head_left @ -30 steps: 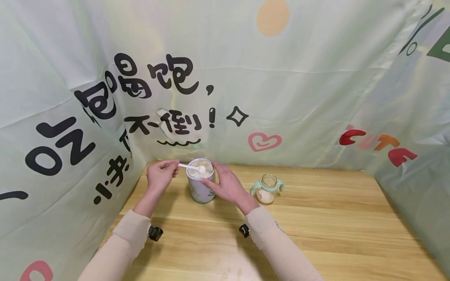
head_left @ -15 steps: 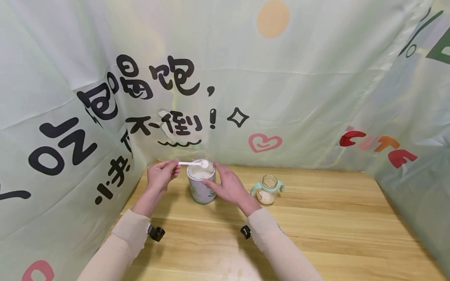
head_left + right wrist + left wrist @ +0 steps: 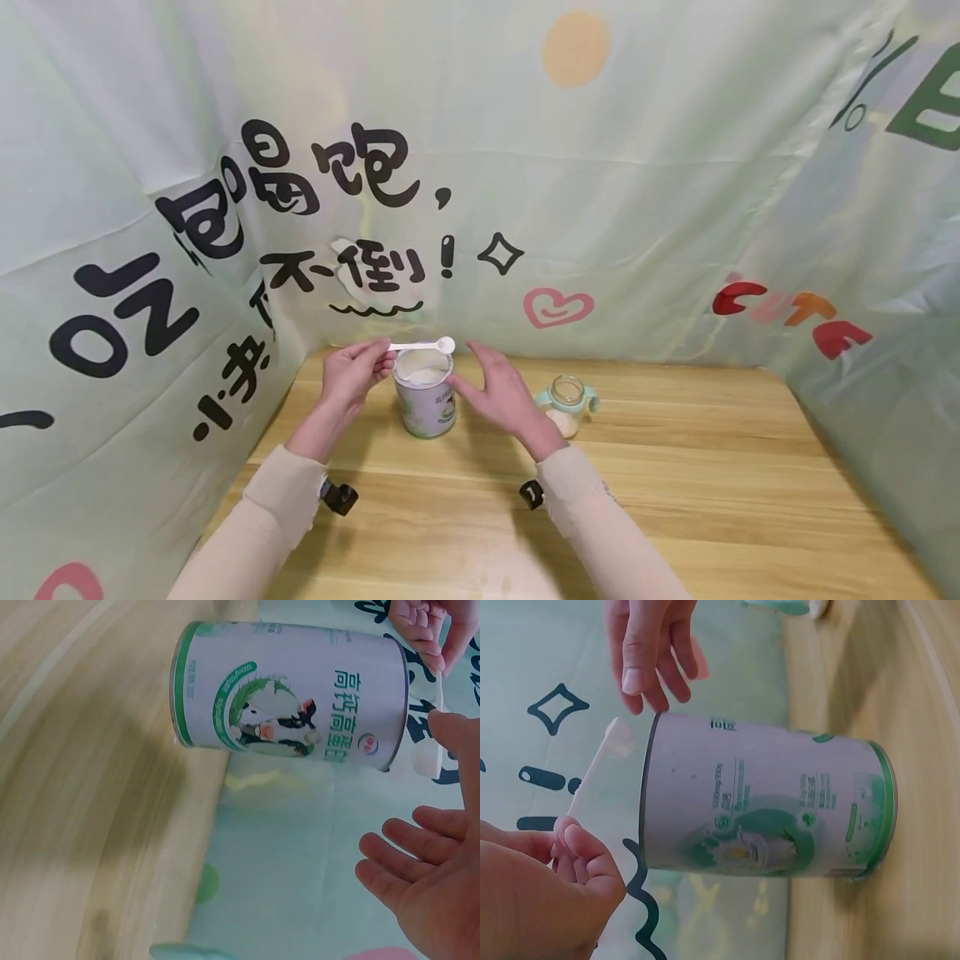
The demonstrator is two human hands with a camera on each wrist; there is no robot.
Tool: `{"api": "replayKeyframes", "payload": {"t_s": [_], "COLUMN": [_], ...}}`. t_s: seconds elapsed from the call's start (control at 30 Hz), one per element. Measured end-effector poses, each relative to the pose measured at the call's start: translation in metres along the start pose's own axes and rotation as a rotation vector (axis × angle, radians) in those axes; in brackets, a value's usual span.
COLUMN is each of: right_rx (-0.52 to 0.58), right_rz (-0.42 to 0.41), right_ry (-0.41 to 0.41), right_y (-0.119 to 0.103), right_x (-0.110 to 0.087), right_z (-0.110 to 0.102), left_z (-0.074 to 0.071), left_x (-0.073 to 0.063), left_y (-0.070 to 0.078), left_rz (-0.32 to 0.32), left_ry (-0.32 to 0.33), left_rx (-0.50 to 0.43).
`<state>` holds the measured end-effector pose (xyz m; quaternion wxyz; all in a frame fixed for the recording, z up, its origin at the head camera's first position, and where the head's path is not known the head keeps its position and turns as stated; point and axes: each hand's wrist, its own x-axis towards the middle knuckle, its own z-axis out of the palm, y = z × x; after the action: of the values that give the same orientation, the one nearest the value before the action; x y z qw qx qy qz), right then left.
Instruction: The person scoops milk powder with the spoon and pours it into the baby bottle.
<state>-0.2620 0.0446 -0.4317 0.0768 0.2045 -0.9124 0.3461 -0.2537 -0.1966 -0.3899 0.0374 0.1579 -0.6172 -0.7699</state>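
Observation:
My left hand (image 3: 352, 373) pinches the thin handle of a white measuring scoop (image 3: 420, 346) between thumb and fingers. The scoop lies level just above the open mouth of a milk powder can (image 3: 425, 410), its bowl over the can's right rim. Pale powder (image 3: 427, 375) shows inside the can. A cow picture and green print mark the can's side (image 3: 292, 697) in the right wrist view. Beside the can's right rim is my right hand (image 3: 501, 392), its fingers spread and holding nothing; a gap separates it from the can in the right wrist view (image 3: 431, 862).
A lidless baby bottle (image 3: 567, 404) with mint-green handles and pale contents stands on the wooden table (image 3: 675, 467), right of the can, partly behind my right wrist. Printed fabric (image 3: 645, 208) rises behind the table and along both sides.
The scoop has risen from the powder to above the can's mouth and shifted right. My right hand has let go of the can's rim and moved slightly right.

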Motion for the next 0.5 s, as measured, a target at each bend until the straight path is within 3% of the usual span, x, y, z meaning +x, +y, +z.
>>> {"api": "replayKeyframes", "payload": {"t_s": [0.5], "right_rx": [-0.01], "right_rz": [0.01], "right_ry": [0.072], "right_y": [0.018], "right_x": [-0.01], "right_z": [-0.023], "left_z": [0.023], "left_x": [0.0], "left_y": [-0.006], "left_rz": [0.05], "left_ry": [-0.029], "left_rx": [0.026]}}
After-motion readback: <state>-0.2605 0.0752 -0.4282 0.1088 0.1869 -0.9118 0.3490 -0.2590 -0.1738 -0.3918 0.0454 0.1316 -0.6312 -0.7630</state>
